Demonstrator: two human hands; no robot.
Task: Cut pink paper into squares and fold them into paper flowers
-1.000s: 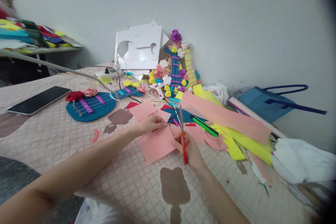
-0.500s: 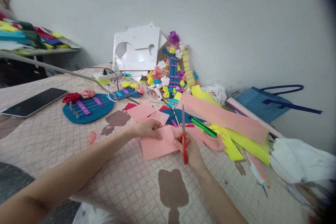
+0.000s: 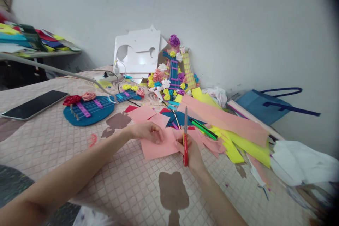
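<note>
My right hand (image 3: 191,150) is closed round red-handled scissors (image 3: 185,135), whose blades point away from me and upward. My left hand (image 3: 148,131) pinches the left part of a pink paper sheet (image 3: 159,147) that lies on the quilted cloth between both hands. The scissors meet the sheet's right edge. More pink sheets (image 3: 144,113) lie just beyond my left hand.
A blue paper guitar (image 3: 91,108) with paper roses and a dark tablet (image 3: 33,104) lie at left. Long pink and yellow strips (image 3: 227,122), green pens (image 3: 204,129), a glue gun (image 3: 158,93), a flowered paper model (image 3: 174,69), a blue bag (image 3: 265,104) and white wrapping (image 3: 302,164) crowd the right.
My left hand has slid down the pink sheet towards me and drawn it in closer. The scissors stay upright in my right hand, hardly moved.
</note>
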